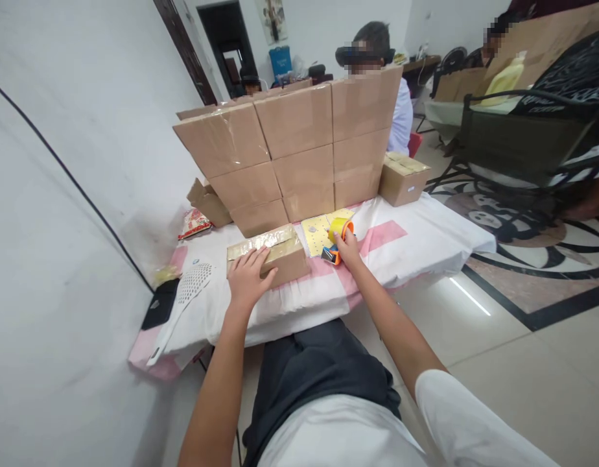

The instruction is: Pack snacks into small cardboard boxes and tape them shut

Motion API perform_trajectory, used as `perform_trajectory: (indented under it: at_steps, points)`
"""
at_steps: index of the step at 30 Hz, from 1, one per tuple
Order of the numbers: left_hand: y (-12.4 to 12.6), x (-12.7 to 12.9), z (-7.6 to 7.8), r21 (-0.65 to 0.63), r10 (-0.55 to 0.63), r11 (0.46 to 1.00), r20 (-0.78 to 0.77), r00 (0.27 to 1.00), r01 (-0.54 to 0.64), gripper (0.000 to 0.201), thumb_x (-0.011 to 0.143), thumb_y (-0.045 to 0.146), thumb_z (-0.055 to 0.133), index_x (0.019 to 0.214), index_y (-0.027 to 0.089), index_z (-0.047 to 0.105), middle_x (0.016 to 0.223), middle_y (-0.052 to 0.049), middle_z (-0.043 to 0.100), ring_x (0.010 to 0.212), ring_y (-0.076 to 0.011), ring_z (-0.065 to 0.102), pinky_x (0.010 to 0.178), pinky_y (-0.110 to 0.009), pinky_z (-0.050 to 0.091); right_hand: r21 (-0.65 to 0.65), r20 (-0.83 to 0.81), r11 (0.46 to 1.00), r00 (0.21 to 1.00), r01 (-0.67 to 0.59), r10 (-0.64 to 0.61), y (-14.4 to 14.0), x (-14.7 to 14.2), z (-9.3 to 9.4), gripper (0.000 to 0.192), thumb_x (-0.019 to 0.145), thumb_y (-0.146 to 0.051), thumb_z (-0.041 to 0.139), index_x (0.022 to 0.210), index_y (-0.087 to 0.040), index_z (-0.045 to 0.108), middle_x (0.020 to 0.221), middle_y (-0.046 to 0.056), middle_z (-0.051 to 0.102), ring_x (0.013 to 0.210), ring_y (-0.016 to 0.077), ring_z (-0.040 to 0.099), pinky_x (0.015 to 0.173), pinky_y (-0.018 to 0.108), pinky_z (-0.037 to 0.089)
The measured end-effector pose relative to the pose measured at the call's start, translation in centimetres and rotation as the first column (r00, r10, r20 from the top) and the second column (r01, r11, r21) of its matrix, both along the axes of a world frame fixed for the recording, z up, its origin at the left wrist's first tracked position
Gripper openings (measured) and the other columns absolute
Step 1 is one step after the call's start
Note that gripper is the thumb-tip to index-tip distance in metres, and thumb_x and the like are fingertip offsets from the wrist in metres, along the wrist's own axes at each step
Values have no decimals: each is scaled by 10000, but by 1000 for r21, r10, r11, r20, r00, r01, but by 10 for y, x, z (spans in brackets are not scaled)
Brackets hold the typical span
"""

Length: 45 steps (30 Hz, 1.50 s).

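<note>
My left hand point(248, 275) lies flat, fingers spread, on top of a small taped cardboard box point(280, 250) on the table point(406, 250). My right hand point(347, 248) grips an orange tape dispenser point(339, 235) with a yellow roll, held just right of that box, over a yellow sheet point(316, 233). Behind both stands a wall of stacked sealed cardboard boxes point(299, 149).
One more box point(402, 178) sits at the table's far right. At the left lie a white perforated swatter point(190, 288), a dark phone point(158, 310) and a red packet point(193, 222). A wall point(61, 194) is close on the left. People sit beyond the stack; a folding cart point(523, 139) stands right.
</note>
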<state>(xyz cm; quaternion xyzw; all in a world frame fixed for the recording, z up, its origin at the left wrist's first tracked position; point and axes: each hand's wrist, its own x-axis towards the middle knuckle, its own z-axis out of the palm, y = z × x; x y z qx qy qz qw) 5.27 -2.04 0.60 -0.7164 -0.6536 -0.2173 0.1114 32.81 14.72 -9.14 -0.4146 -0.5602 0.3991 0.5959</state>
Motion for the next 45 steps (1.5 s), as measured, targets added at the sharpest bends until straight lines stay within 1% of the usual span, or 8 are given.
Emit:
perform_trajectory:
  at_steps: [5,11,24,28,31,34,37,45]
  points:
    - [15,26,18,-88,105,991,-15,994,-106,637,888,423,595,1487,215,540,1316,-136,695,1202,-336,632,1105,-471,364,-6,-142,1000,990,-28,26,-7,0,6,443,906,-595,593,1137,-218,610,1149,92,740,1034,226,696,943,419,571]
    - [39,45,48,-205,134,967,-108,985,-154,560,944,619,462,1031,174,790,1064,-169,752,1004,-352,679,1101,-556,319,-21,-219,997,974,-69,63,-10,0,11,447,882,-594,636,1113,-213,607,1158,112,742,1015,230,711,940,425,578]
    - [28,55,46,-18,206,978,66,976,-206,428,980,479,469,944,201,793,1101,-155,748,1125,-370,631,1104,-608,298,-56,-171,996,984,-66,55,-10,0,6,495,812,-631,693,1033,-195,620,1061,117,754,957,243,729,863,417,602]
    - [24,76,26,218,79,964,321,944,-155,345,997,360,449,1072,199,745,1149,-124,739,1101,-285,659,1048,-446,405,-46,-157,993,983,-104,96,-11,0,7,503,780,-588,749,1044,-174,639,1058,140,764,966,261,739,851,414,608]
    - [23,111,-6,122,-96,992,485,869,42,350,1003,369,449,1103,196,735,977,-102,758,899,-225,698,863,-334,482,-48,-172,987,975,-151,140,-14,1,9,510,770,-571,769,1061,-170,649,1059,136,770,954,260,744,855,427,611]
    - [35,144,-40,-124,-1,987,635,773,103,415,937,441,592,1230,167,700,869,-103,754,814,-250,699,795,-343,483,-49,-190,984,969,-173,161,-16,1,12,490,764,-568,778,1036,-176,662,1030,121,776,930,254,746,857,429,614]
    - [59,159,-65,-246,117,955,824,554,165,363,878,418,675,1111,149,744,934,-140,766,900,-270,710,831,-348,488,-54,-174,983,971,-173,161,-16,3,14,493,756,-588,782,1001,-174,672,989,117,781,887,252,748,842,422,614]
    - [101,157,-81,-185,107,931,963,248,315,253,772,386,743,772,134,771,842,-118,774,834,-247,720,784,-322,519,-28,-120,986,980,-165,161,-17,4,13,493,781,-634,748,941,-172,680,892,92,761,785,227,723,742,365,595]
